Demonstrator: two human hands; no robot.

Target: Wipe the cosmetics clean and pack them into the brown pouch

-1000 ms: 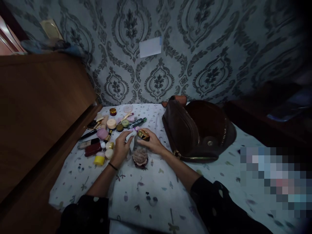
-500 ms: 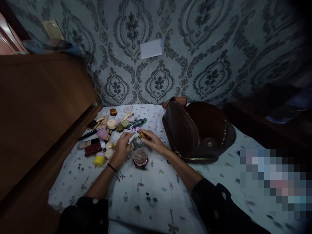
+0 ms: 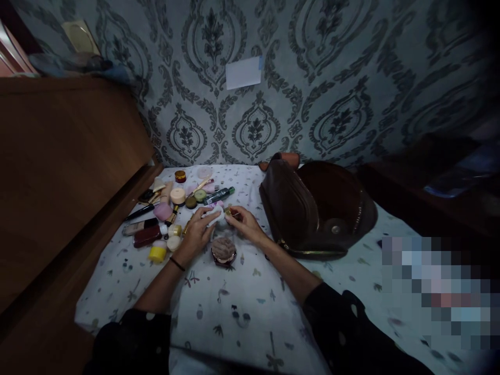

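Note:
A crumpled white wipe point(image 3: 216, 214) is in the fingers of my left hand point(image 3: 195, 233), which wears a dark band at the wrist. My right hand point(image 3: 248, 226) pinches a small gold-coloured cosmetic container point(image 3: 231, 212) against the wipe's right side; its exact kind is too small to tell. Just below and between my hands, a fluffy brownish puff point(image 3: 223, 249) sits on a dark, faceted base. Left of my left hand lie a dark red bottle point(image 3: 147, 236), a yellow-based jar point(image 3: 157, 253) and a pink rounded item point(image 3: 162, 211).
A brown leather bag point(image 3: 304, 213) stands open on the right of the patterned sheet point(image 3: 242, 323). Behind my hands lies a green tube point(image 3: 219, 196) among several jars and brushes. Wooden furniture point(image 3: 70, 172) borders the left; the patterned wall point(image 3: 253, 125) rises behind.
The gold container has turned in my right fingers and less of it shows. More of the white wipe is visible, bunched against it. The view has shifted slightly.

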